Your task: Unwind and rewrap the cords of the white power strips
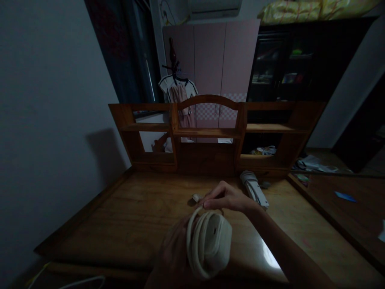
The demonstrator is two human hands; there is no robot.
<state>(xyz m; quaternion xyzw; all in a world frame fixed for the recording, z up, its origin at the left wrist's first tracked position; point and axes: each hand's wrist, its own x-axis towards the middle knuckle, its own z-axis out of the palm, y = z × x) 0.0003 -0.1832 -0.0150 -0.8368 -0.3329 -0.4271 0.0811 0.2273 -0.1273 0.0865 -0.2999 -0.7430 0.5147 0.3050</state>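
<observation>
A white power strip (221,245), seen end-on, is in my left hand (173,249), whose fingers wrap round it from the left. Its white cord (195,245) lies in several loops around the strip. At the top of the loops, my right hand (221,196) pinches the cord between thumb and fingers. Just beyond those fingertips, a small pale piece that looks like the cord's plug (197,197) shows above the wooden surface. Part of my left hand is hidden behind the loops.
A second white power strip (255,190), wound with its cord, lies on the wooden surface (135,216) to the right. Wooden shelving (207,132) stands along the far edge, and a wall (60,120) rises on the left. A blue card (345,196) lies far right.
</observation>
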